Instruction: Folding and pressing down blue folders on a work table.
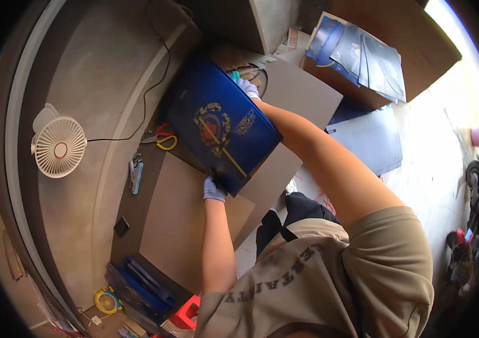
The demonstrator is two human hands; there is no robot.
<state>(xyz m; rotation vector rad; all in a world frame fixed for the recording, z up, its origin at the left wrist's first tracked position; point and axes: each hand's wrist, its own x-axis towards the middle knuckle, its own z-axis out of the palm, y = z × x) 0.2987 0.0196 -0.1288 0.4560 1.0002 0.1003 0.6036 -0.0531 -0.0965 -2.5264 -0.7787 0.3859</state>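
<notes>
A glossy blue box (186, 132) with a gold crest and a yellow strip is tilted in front of me, above the grey-brown boards. My left hand (214, 188), in a pale glove with dark fingertips, is closed on its near left corner. At the far right edge of the box is my right hand (248, 88), also gloved and closed against that edge. Most of its fingers are hidden behind the box. A small teal thing (235, 75) shows beside these fingers; I cannot tell what it is.
Scissors (166, 139) and a light-blue-handled tool (137, 174) lie left of the box. A white fan (60, 147) stands farther left, its cord running upward. A cardboard carton (431, 62) bears stacked sheets (366, 62). Blue pieces (141, 290) and a red stool (186, 314) are near the lower left.
</notes>
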